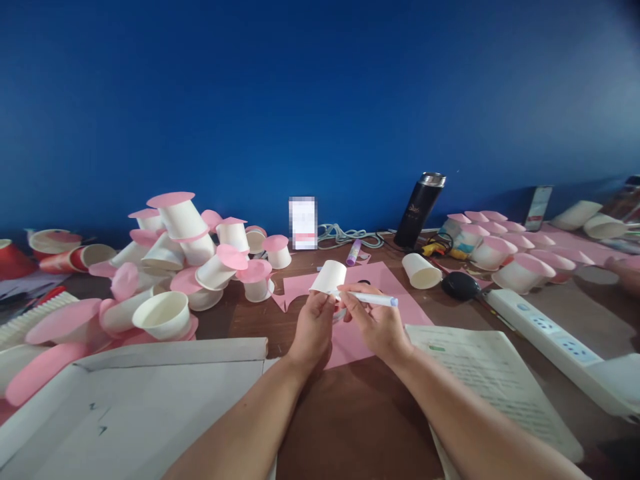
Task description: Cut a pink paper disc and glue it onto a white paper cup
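Observation:
My left hand (pixel 314 327) is closed around the lower part of a white paper cup (pixel 331 276), which is held upside down and slightly tilted above the table. In my right hand (pixel 375 325) is a white marker pen (pixel 376 299) with a pale purple end, gripped like a writing tool. Its tip end points at the cup, close to my left fingers; whether it touches the cup I cannot tell. Beneath both hands lies a sheet of pink paper (pixel 350 353) with cut edges. Behind them rests a purple glue stick (pixel 354 253).
White cups with pink paper discs (pixel 184 219) are piled at left; more stand in rows (pixel 523 272) at right. A loose cup (pixel 421 271), black bottle (pixel 419 212), power strip (pixel 550 333), printed paper (pixel 493 383) and white box (pixel 165 407) surround my arms. Another person's hand (pixel 625 272) shows far right.

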A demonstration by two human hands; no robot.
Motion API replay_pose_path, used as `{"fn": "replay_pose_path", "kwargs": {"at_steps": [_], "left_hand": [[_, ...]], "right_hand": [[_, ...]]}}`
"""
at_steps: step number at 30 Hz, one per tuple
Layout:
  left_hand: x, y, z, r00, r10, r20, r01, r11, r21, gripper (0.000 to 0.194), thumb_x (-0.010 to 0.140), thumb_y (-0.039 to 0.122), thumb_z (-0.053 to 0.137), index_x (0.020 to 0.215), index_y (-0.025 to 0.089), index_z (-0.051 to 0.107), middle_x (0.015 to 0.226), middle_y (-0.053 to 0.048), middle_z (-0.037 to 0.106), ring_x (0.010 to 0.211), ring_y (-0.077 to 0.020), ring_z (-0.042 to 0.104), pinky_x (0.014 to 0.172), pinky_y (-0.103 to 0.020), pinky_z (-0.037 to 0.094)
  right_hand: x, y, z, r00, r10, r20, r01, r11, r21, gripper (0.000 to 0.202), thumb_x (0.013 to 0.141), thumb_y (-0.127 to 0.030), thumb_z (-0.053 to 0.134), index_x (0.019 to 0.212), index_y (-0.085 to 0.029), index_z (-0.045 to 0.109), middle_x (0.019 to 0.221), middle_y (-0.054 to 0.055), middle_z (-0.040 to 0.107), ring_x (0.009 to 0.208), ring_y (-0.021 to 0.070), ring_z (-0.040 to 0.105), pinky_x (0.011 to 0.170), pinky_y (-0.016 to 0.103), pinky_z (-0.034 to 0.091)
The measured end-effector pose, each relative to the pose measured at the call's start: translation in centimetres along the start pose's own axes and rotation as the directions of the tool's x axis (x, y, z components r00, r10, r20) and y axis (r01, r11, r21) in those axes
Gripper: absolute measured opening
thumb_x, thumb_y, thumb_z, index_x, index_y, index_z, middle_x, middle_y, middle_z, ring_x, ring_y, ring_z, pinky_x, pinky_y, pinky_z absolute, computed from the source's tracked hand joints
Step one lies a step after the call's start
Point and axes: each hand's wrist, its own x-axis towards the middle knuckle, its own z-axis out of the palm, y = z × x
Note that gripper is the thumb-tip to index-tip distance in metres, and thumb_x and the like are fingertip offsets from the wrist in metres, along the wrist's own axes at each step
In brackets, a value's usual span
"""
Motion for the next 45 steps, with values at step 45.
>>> {"fn": "replay_pose_path", "kwargs": {"at_steps": [45], "left_hand": [[0.8, -1.7, 0.0, 0.998, -0.025, 0.058, 0.042, 0.947, -0.318, 0.03, 0.084, 0.042, 0.056, 0.09, 0.014, 0.067, 0.086, -0.009, 0.068, 0.083, -0.0189, 0.063, 0.079, -0.032, 0.048]], "right_hand": [[-0.1, 0.4, 0.2, 0.994, -0.055, -0.097, 0.041, 0.99, -0.134, 0.027, 0.089, -0.036, 0.053, 0.104, -0.017, 0.066, 0.096, 0.009, 0.071, 0.075, 0.0185, 0.069, 0.067, 0.029, 0.058]]}}
